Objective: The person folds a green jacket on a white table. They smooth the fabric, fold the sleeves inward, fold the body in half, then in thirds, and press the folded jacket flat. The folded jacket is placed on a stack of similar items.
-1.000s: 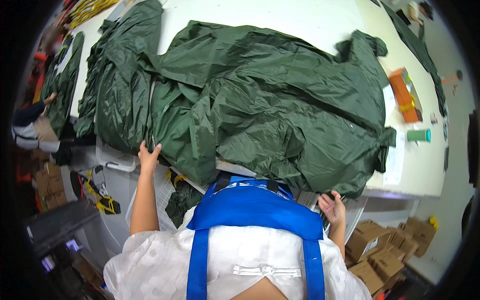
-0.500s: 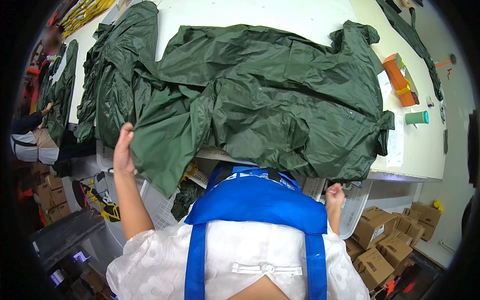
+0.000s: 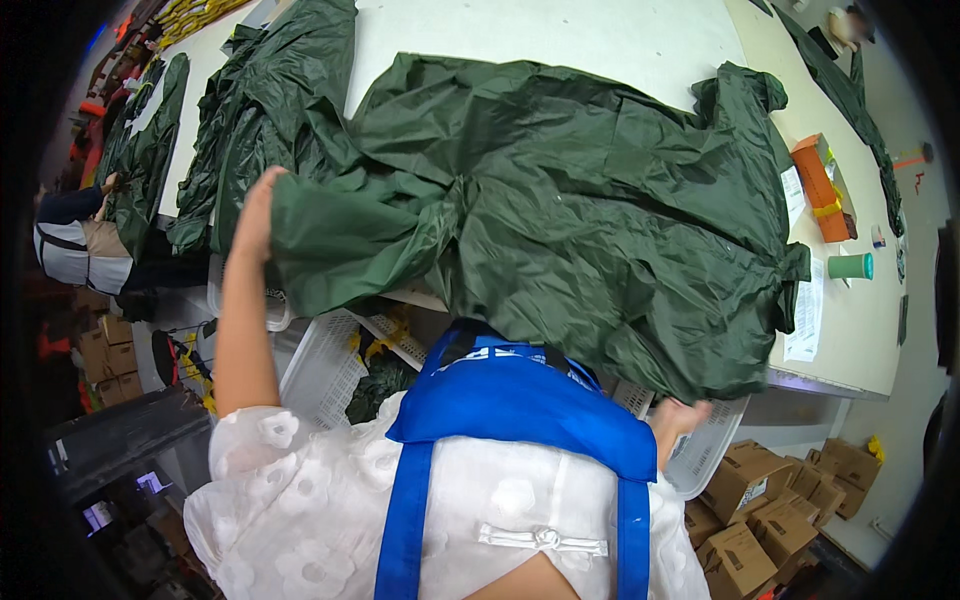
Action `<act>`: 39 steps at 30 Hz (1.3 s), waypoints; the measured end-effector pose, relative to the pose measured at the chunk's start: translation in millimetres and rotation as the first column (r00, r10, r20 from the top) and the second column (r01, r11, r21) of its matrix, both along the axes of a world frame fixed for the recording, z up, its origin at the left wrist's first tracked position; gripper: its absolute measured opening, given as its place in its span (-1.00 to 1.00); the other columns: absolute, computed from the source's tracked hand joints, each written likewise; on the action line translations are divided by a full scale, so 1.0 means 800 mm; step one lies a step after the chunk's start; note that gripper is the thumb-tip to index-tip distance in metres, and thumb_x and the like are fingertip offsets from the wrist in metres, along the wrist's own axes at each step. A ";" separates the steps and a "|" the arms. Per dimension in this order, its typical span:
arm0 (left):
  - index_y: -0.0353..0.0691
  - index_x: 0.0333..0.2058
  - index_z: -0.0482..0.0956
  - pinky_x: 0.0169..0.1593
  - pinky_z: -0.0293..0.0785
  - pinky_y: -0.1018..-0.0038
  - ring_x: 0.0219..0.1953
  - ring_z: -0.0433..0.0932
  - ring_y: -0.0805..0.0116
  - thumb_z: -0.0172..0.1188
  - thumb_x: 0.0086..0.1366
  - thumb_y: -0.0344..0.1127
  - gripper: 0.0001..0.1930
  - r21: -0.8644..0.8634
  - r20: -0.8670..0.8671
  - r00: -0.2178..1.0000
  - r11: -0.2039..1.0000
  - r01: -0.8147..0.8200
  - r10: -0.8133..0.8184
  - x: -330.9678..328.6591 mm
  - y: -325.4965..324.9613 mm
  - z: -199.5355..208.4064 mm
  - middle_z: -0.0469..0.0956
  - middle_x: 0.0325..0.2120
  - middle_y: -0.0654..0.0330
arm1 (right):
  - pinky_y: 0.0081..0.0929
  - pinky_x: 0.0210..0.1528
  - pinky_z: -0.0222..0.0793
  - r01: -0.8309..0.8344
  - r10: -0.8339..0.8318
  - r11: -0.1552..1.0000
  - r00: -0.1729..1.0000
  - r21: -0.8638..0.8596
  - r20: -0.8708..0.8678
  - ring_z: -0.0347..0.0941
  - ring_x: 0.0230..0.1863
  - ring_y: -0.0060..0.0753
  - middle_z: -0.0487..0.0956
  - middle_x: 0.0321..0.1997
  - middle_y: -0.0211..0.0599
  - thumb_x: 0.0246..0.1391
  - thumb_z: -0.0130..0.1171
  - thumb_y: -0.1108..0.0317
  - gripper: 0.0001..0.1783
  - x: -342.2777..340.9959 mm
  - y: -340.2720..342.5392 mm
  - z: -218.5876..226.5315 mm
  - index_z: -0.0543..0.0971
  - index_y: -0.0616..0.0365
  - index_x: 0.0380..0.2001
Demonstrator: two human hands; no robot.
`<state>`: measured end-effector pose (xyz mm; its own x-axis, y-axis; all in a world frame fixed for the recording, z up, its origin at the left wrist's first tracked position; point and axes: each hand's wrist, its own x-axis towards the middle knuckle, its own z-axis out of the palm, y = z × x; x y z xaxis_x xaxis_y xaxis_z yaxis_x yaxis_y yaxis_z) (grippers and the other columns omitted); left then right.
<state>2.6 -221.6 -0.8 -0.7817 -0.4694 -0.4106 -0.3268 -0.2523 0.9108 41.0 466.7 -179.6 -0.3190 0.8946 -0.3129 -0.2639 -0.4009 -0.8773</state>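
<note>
A dark green, shiny waterproof jacket (image 3: 600,220) lies spread and wrinkled across the white table, its near edge hanging over the front. At the left, my left hand (image 3: 258,215) is raised with its fingers closed on the end of the jacket's sleeve (image 3: 335,235), which stretches out from the body of the jacket. Lower right, my right hand (image 3: 682,414) is at the jacket's hanging near edge, fingers curled against it; the fingertips are partly hidden and slightly blurred.
More green garments (image 3: 270,120) are heaped on the left. White plastic baskets (image 3: 315,365) sit below the table (image 3: 560,30). An orange box (image 3: 820,190), a green roll (image 3: 850,266) and paper sheets (image 3: 805,320) lie right. Cartons (image 3: 750,475) stand lower right; another person (image 3: 85,240) works far left.
My left hand has risen, lifting the sleeve end up and away from the table's front. My right hand stays by the jacket's near edge. The whole view has shifted slightly.
</note>
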 end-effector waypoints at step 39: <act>-0.30 0.14 0.29 -0.05 0.36 0.55 -0.09 0.48 0.47 0.07 0.25 -0.38 -0.53 -0.207 0.143 0.948 0.928 0.310 -0.284 0.010 -0.031 -0.008 0.51 -0.10 0.20 | -0.32 0.00 0.35 -0.288 0.364 0.833 0.928 0.472 -0.076 0.29 0.06 -0.28 0.27 0.24 -0.24 0.28 -0.17 0.33 -0.57 -0.227 0.159 0.180 0.28 0.17 0.19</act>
